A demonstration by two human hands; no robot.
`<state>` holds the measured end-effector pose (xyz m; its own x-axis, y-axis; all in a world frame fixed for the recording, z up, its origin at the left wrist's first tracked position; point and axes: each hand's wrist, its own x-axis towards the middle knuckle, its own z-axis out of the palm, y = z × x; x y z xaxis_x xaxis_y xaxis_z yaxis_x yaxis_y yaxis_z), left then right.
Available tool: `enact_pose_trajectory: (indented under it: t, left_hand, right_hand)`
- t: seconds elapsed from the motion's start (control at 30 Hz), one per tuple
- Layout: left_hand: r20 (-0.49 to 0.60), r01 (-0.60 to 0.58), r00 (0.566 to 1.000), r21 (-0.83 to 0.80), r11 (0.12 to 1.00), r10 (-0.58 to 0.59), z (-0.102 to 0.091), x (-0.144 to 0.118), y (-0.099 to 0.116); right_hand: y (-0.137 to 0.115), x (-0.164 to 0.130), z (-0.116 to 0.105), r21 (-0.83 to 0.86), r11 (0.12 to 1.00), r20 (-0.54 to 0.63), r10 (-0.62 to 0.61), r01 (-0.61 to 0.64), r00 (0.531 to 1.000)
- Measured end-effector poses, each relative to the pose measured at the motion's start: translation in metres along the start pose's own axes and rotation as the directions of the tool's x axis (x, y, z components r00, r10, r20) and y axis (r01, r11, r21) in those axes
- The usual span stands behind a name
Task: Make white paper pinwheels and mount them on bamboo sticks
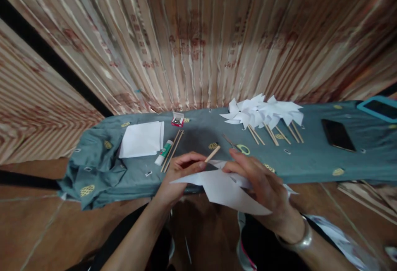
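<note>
A white paper pinwheel is held up in front of me, over the near edge of the cloth-covered bench. My left hand pinches a wooden stick between thumb and fingers beside the paper. My right hand is closed on the pinwheel's right side; its fingertips are partly hidden by the folded paper. Whether stick and paper are joined cannot be seen. Just beyond my hands lie scissors with a yellow-green handle.
Several finished pinwheels on sticks lie at the back right. Left are white paper sheets, a glue stick, loose sticks and a small red box of metal pins. A phone and a blue-framed device lie right. A curtain hangs behind.
</note>
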<state>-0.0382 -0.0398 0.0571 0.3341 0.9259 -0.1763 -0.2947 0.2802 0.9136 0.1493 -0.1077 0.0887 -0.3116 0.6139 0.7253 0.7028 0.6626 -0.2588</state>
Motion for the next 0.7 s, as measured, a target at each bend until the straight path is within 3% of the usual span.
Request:
enact_pose_trajectory:
  t: [0.27,0.53,0.7]
  left_hand:
    - [-0.02,0.002,1.0,0.003,1.0,-0.002,0.0,-0.003,-0.027]
    - [-0.031,0.012,0.999,0.16,0.987,-0.007,0.003,-0.009,-0.013]
    - [-0.051,-0.061,0.996,0.204,0.977,0.073,0.0,-0.01,-0.016]
  right_hand:
    - [0.007,-0.007,0.005,0.006,1.0,-0.04,0.021,-0.021,0.999]
    - [0.007,-0.009,0.006,-0.037,0.998,-0.053,0.054,-0.056,0.997]
    - [0.003,-0.008,0.005,-0.049,0.997,-0.058,0.06,-0.063,0.996]
